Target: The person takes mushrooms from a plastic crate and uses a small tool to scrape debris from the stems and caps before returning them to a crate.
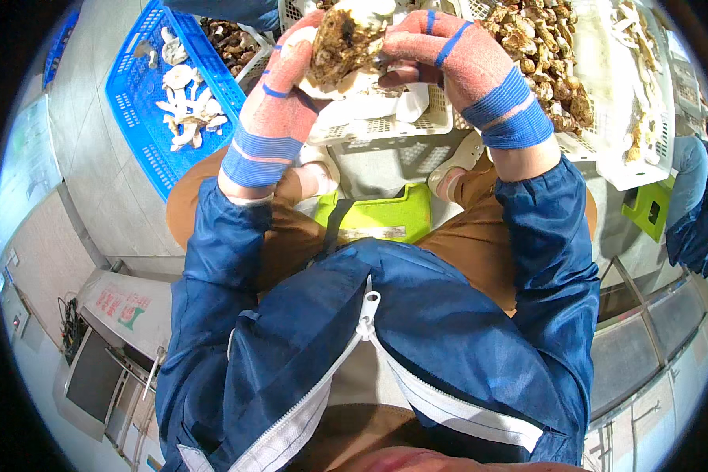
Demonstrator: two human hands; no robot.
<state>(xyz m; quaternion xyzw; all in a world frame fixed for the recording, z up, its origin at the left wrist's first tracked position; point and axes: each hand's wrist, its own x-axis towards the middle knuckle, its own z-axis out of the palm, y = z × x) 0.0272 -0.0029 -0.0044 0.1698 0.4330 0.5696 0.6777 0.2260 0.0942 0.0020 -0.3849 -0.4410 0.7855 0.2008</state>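
Observation:
A large pale mushroom [347,44] with a brown, soil-caked base is held up at the top of the view. My left hand [286,76], in a pink knit glove with blue bands, grips it from the left. My right hand [454,56], gloved the same way, is at the mushroom's right edge with its fingers bent. Whether those fingers hold anything is hidden. Below the hands, a white perforated crate [383,128] contains pale pieces, partly covered by the mushroom and my left hand.
To the left, a blue plastic basket [147,154] holds several white mushrooms. Brown mushrooms [543,53] are heaped at the right, beside a white crate [631,171] of pale trimmings. Between my legs is a lime-green plastic stool [383,215]. Another person's sleeve [689,177] shows far right.

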